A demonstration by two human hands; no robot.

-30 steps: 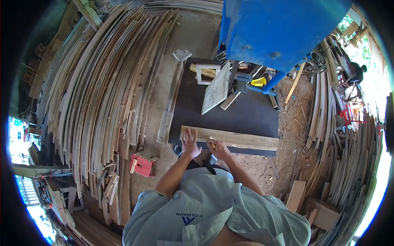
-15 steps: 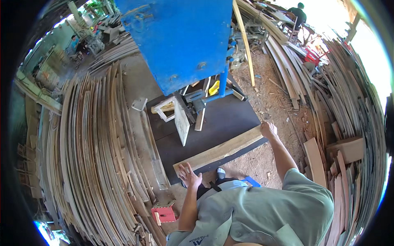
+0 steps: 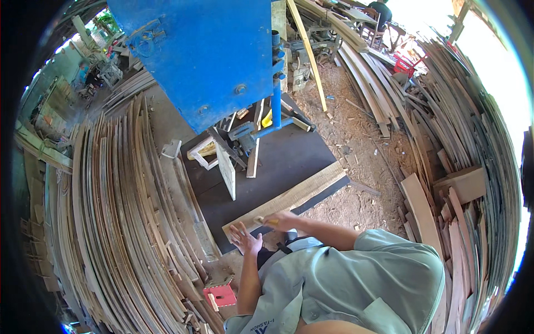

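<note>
A long pale wooden board (image 3: 300, 193) lies along the near edge of the dark machine table (image 3: 267, 178). My left hand (image 3: 245, 240) rests with spread fingers on the board's left end. Close beside it, my right hand (image 3: 285, 221) is closed around a small yellowish tool (image 3: 272, 222); its tip is over the board's near edge, and its exact kind is too small to make out. A white-edged wooden guide (image 3: 226, 172) stands on the table beyond the board, below a large blue machine housing (image 3: 206, 61).
Tall stacks of planks stand at the left (image 3: 122, 211) and right (image 3: 473, 122). A red stool-like piece (image 3: 221, 295) is by my left elbow. Wood scraps and sawdust cover the floor to the right. A person (image 3: 381, 12) sits in the far right background.
My right hand has left the board's right end and come over beside my left hand, now holding a small yellowish tool. My left hand stays at the left end. The view has shifted slightly.
</note>
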